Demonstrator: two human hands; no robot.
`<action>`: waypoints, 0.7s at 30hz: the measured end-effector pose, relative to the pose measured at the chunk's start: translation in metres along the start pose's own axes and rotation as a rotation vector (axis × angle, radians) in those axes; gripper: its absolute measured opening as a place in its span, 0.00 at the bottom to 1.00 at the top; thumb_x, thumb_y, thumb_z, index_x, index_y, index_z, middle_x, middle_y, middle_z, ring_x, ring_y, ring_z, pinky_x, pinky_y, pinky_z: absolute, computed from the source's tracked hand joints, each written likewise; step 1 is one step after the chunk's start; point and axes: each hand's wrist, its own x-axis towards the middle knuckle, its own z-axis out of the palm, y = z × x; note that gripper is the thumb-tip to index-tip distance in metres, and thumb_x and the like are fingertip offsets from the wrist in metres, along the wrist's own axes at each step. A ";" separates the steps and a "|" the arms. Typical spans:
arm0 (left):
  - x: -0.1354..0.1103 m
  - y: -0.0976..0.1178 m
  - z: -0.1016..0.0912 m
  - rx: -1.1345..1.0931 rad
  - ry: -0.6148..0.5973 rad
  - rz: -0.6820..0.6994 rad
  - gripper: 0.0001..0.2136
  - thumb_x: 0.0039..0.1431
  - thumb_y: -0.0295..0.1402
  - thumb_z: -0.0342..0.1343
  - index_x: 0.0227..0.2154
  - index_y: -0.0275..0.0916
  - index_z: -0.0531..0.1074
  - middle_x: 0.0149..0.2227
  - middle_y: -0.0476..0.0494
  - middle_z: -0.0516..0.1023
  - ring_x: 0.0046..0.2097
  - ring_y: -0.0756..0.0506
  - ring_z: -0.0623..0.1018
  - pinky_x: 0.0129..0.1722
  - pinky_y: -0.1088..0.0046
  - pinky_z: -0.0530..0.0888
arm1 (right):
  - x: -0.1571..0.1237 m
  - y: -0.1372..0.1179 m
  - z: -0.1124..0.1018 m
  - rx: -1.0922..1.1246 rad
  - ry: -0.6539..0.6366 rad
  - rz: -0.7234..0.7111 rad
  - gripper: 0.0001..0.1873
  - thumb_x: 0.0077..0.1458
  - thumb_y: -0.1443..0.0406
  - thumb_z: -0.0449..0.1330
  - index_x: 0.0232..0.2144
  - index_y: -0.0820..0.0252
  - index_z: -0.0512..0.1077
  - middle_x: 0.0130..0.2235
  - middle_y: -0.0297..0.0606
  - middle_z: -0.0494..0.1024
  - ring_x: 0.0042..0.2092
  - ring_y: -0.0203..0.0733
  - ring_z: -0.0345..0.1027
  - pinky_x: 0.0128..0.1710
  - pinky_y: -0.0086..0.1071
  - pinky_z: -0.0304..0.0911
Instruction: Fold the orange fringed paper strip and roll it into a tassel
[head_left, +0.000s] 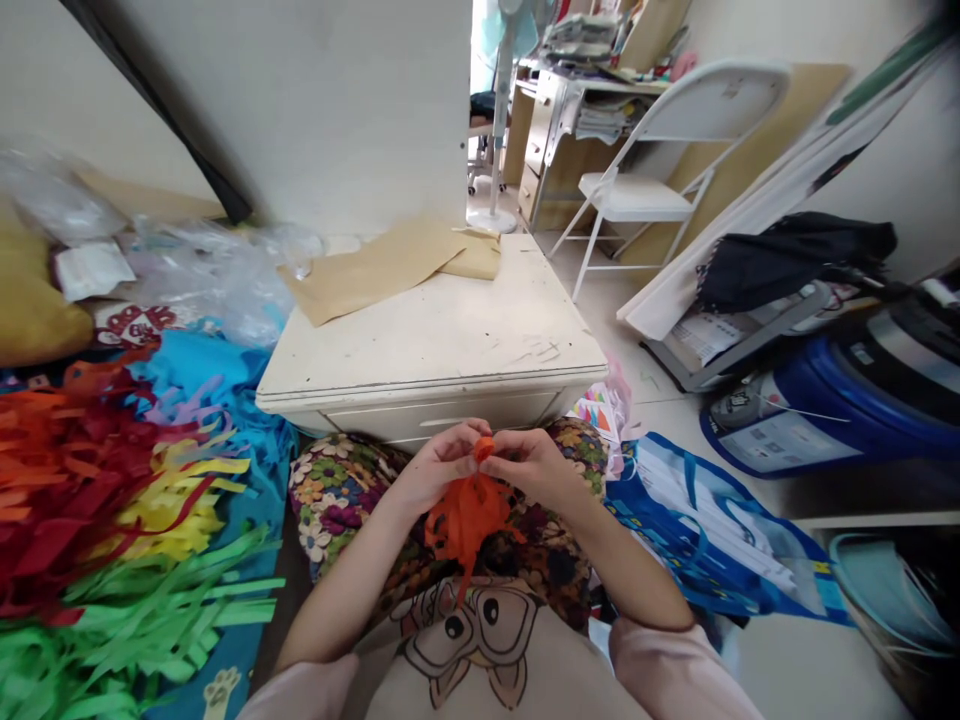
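Over my lap, both hands pinch the top of an orange fringed tassel (469, 520), which looks like cut paper or thin cloth. My left hand (450, 458) grips its looped top from the left. From the other side, my right hand (529, 462) closes on the same spot, fingertips close to the left ones. The orange strips hang loosely below the hands over the flowered trousers (349, 490). Just beyond the hands stands the front edge of a low cream cabinet (450, 350).
Piles of red fringe (67, 480), yellow fringe (169, 510), green fringe (165, 600) and blue fringe (214, 370) lie at left. Brown paper (382, 270) rests on the cabinet. Right of my legs are a blue bag (697, 500) and a blue bucket (795, 400); a white folding chair (637, 195) stands behind.
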 end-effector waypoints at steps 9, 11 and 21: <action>-0.001 0.024 -0.015 0.270 -0.286 -0.049 0.16 0.36 0.43 0.59 0.21 0.34 0.65 0.40 0.43 0.58 0.42 0.47 0.63 0.41 0.74 0.61 | 0.006 0.013 -0.015 -0.267 -0.417 -0.086 0.11 0.44 0.61 0.52 0.20 0.65 0.64 0.20 0.30 0.61 0.23 0.29 0.53 0.22 0.23 0.51; 0.001 0.033 -0.019 0.403 -0.466 -0.168 0.18 0.37 0.46 0.56 0.20 0.34 0.66 0.37 0.44 0.59 0.40 0.47 0.63 0.40 0.74 0.61 | 0.006 0.012 -0.021 -0.421 -0.562 -0.111 0.09 0.45 0.63 0.52 0.21 0.65 0.64 0.20 0.30 0.62 0.23 0.29 0.53 0.22 0.23 0.51; -0.006 0.021 -0.008 0.656 -0.352 -0.524 0.09 0.43 0.34 0.53 0.21 0.31 0.68 0.19 0.51 0.65 0.22 0.55 0.62 0.21 0.82 0.57 | -0.006 0.004 -0.023 -0.952 -0.725 -0.106 0.06 0.42 0.68 0.50 0.23 0.63 0.67 0.20 0.32 0.65 0.21 0.29 0.51 0.20 0.23 0.48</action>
